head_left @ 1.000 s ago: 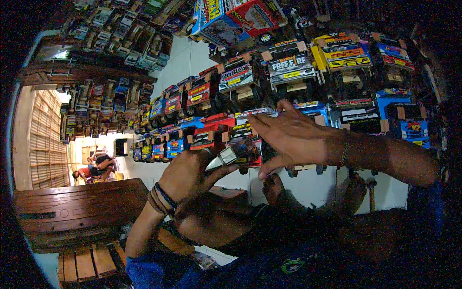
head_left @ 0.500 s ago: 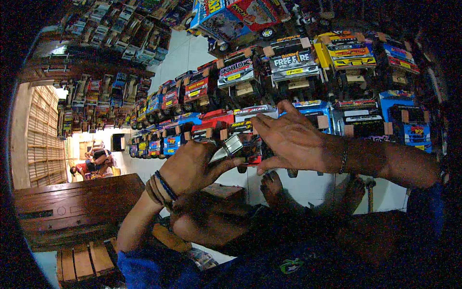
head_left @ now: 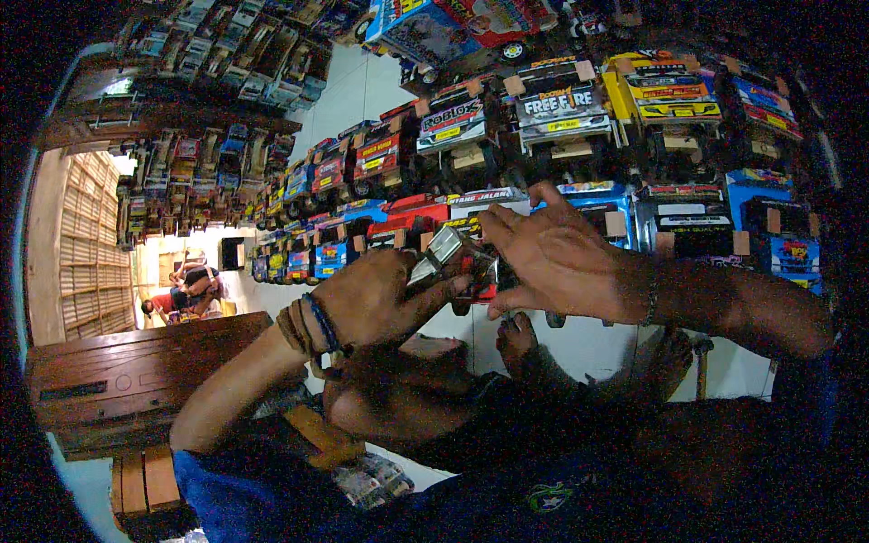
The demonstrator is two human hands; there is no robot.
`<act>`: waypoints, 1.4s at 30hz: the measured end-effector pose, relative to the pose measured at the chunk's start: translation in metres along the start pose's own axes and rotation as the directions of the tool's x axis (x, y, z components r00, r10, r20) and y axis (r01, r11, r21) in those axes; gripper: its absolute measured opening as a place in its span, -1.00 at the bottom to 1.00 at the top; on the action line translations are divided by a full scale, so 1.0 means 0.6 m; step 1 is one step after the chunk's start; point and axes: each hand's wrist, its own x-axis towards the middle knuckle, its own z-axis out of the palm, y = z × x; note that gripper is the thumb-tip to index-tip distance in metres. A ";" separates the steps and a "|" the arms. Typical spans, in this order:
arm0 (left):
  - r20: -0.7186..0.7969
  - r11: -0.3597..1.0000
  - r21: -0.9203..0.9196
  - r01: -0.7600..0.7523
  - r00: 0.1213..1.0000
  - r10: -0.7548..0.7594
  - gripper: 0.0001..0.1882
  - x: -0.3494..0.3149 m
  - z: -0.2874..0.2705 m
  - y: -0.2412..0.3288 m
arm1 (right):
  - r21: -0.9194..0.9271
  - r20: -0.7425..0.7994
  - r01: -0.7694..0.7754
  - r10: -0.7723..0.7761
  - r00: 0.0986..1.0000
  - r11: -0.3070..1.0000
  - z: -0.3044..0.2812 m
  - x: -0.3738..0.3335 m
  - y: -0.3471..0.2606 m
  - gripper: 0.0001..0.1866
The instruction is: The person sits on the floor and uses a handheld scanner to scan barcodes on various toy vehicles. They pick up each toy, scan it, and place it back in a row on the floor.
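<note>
My left hand (head_left: 385,294) is closed around a flat, silvery strip-like piece (head_left: 436,256) with a squared end; its exact kind is unclear. The piece slants over the front of a toy truck (head_left: 486,291) with red, black and white parts. My left thumb lies close to the truck's near end. Against the same truck's right side, my right hand (head_left: 570,258) has its fingers and thumb spread, fingertips toward the windshield area and thumb at the near corner. Both hands partly hide the truck.
Toy trucks stand in two close rows, including a yellow one (head_left: 670,100) and a blue one (head_left: 597,204). A large box-bodied toy truck (head_left: 453,32) is behind. Brown wooden furniture (head_left: 154,371) stands at left. Further off, another person (head_left: 190,288) sits low.
The silvery piece has turned steeper and moved slightly farther over the truck with my left hand. My left forearm has swung outward. My right hand keeps its place on the truck.
</note>
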 end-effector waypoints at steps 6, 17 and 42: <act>0.040 0.985 -0.082 0.154 0.988 -0.151 -0.33 0.011 0.018 -0.005 | -0.044 -0.034 -0.025 0.024 0.999 0.999 -0.001 0.004 -0.011 -0.07; 0.025 0.940 -0.263 0.217 0.975 -0.219 -0.36 0.015 0.069 -0.031 | 0.001 0.058 -0.003 0.002 0.998 1.000 -0.035 0.007 -0.032 0.04; -0.155 0.980 0.189 0.060 0.988 -0.030 -0.43 -0.086 0.036 -0.135 | 0.081 0.267 0.016 -0.037 0.963 0.997 -0.006 0.116 -0.041 0.18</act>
